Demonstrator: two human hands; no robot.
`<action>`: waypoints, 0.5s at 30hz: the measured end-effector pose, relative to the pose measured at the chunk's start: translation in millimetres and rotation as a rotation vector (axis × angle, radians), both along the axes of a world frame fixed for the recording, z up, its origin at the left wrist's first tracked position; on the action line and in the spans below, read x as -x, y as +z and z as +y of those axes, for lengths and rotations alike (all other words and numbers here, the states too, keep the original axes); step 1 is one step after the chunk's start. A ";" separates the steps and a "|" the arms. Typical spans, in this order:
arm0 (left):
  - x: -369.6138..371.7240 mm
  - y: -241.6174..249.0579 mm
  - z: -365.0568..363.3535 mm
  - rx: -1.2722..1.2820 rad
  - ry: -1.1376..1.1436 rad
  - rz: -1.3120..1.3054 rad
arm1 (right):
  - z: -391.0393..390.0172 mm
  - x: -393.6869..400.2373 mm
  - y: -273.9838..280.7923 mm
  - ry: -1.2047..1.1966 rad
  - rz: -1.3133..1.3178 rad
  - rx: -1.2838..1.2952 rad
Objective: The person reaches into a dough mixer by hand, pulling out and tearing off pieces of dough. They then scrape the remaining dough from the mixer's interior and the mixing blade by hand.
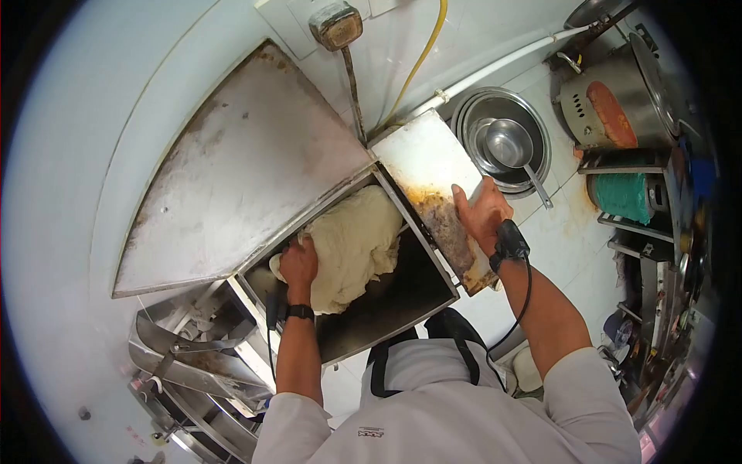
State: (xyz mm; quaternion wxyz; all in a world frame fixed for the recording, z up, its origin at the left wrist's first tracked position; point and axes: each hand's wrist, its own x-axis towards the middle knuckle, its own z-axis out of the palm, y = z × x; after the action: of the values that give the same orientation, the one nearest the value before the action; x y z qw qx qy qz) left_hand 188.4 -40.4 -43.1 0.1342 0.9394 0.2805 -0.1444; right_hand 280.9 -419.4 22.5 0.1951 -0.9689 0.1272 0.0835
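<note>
My left hand (299,261) is closed on the left edge of a large pale lump of dough (352,243). The dough lies bunched in a deep metal tub (386,313), toward its far side, and the near part of the tub floor shows dark. My right hand (483,213) rests on the edge of the stained, rusty metal housing (429,166) on the tub's right. Its thumb is spread from the fingers, which partly hang over the far edge. The tub's wide metal lid (239,170) stands raised at the left.
Nested steel bowls (470,116) with a ladle (510,145) in them sit at the right on the tiled floor. A large pot (618,100) stands on a rack (630,160) farther right. A dusty plug (336,27) and a yellow cable (425,54) are on the wall. Metal shelving (185,356) stands lower left.
</note>
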 end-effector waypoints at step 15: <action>18.0 -13.9 -38.5 -0.302 -0.090 -0.161 | 0.9 0.2 4.6 0.016 -0.008 0.000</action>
State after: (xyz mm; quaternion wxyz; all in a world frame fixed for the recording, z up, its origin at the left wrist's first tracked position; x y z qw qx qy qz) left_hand 170.4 -78.9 -57.0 0.0073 0.9691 0.2447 -0.0307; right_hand 280.7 -418.5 27.2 0.1950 -0.9702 0.1185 0.0814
